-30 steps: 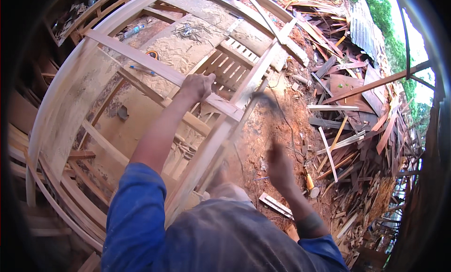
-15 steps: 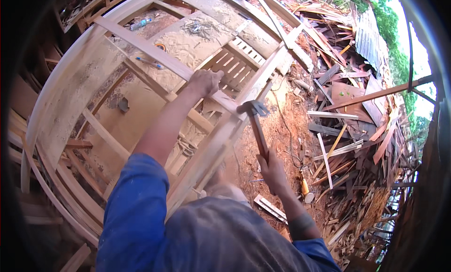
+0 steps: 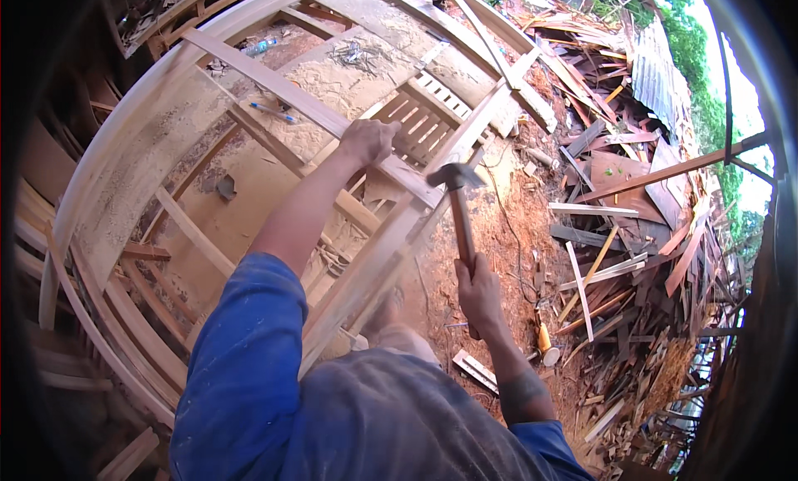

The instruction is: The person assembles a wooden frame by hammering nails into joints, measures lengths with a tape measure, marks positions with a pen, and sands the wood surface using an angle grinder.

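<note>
My left hand [image 3: 368,142] is wrapped round a flat wooden crosspiece [image 3: 274,84] that runs from the far left rail to the near right rail of a wooden frame. My right hand [image 3: 480,292] grips a claw hammer [image 3: 461,211] by its brown wooden handle. The hammer's dark head is up beside the crosspiece's right end, where it meets the long side rail [image 3: 391,240]. From this view I cannot tell whether the head touches the wood.
Inside the frame are a slatted wooden panel [image 3: 420,120], a blue pen-like tool [image 3: 272,113] and a plastic bottle [image 3: 259,46]. Scrap wood [image 3: 632,257] is heaped on the right beside a corrugated sheet [image 3: 657,70]. A yellow bottle-shaped thing [image 3: 545,340] lies on the dirt.
The hammer has shifted slightly right and stands more upright in my right hand. My left hand stays on the crosspiece. The whole view has shifted slightly.
</note>
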`<state>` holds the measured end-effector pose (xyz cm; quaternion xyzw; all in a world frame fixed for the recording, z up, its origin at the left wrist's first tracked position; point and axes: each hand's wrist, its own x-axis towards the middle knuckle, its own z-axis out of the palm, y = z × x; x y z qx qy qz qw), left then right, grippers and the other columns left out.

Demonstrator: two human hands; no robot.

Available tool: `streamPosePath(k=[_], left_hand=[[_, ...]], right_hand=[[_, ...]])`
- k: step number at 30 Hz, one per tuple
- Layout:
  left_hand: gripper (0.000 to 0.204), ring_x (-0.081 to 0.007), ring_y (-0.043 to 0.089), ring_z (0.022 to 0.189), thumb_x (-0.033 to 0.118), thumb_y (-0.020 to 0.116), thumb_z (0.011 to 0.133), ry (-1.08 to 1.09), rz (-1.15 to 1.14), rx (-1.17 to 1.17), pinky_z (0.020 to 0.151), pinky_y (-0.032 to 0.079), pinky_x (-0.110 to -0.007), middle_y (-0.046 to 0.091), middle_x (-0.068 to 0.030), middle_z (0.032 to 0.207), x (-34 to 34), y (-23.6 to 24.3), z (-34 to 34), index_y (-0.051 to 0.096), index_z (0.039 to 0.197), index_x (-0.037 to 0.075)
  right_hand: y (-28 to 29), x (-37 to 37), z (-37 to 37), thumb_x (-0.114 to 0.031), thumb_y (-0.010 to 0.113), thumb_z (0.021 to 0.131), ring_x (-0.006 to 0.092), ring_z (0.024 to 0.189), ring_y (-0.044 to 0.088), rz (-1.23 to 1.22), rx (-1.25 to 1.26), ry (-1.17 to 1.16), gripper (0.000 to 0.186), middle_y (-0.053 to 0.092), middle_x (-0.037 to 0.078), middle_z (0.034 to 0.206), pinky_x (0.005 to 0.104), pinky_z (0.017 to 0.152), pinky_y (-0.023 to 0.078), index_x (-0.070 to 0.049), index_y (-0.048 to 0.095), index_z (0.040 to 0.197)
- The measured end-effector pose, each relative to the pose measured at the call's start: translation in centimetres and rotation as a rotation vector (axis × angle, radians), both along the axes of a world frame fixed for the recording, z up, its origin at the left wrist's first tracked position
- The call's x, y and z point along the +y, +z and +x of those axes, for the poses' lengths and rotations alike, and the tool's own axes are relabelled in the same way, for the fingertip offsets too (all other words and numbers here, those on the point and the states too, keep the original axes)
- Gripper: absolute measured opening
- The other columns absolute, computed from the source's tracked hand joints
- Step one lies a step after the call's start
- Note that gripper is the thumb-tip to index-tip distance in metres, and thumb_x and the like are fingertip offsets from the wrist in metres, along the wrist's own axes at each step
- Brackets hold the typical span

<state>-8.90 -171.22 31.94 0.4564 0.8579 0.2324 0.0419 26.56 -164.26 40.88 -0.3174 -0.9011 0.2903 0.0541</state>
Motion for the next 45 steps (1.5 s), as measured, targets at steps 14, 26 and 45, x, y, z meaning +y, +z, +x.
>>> streamPosePath(k=[14,26,45], left_hand=[[0.023,-0.0447,0.067,0.081,0.031,0.048,0.102,0.485,0.419,-0.031,0.072,0.051,-0.055,0.068,-0.023,0.08,-10.0,3.1,8.8,0.057,0.105,0.011],[0.028,-0.0252,0.065,0.098,0.026,0.06,0.094,0.808,0.456,-0.989,0.089,0.048,-0.039,0.07,-0.0172,0.097,-38.8,6.1,59.6,0.07,0.091,-0.001],[0.036,-0.0263,0.069,0.097,0.021,0.069,0.088,1.037,0.386,-1.064,0.085,0.054,-0.036,0.072,-0.0165,0.104,-68.5,-0.5,94.9,0.066,0.116,-0.001]], right_hand=[[-3.5,2.4,1.8,-0.029,0.056,0.101,0.0466,0.067,0.064,-0.04,0.05,0.075,0.031,0.064,0.029,0.076,0.0518,0.056,0.047,0.001,0.05,0.102],[-6.3,-0.2,5.1,-0.032,0.053,0.102,0.0123,0.039,0.041,-0.463,0.148,0.104,0.025,0.041,-0.001,0.056,0.0293,0.033,0.037,-0.007,0.048,0.098],[2.3,-44.6,23.9,-0.03,0.061,0.098,0.0088,0.044,0.044,-1.023,0.125,0.4,0.019,0.044,-0.003,0.06,0.0232,0.038,0.037,-0.012,0.055,0.096]])
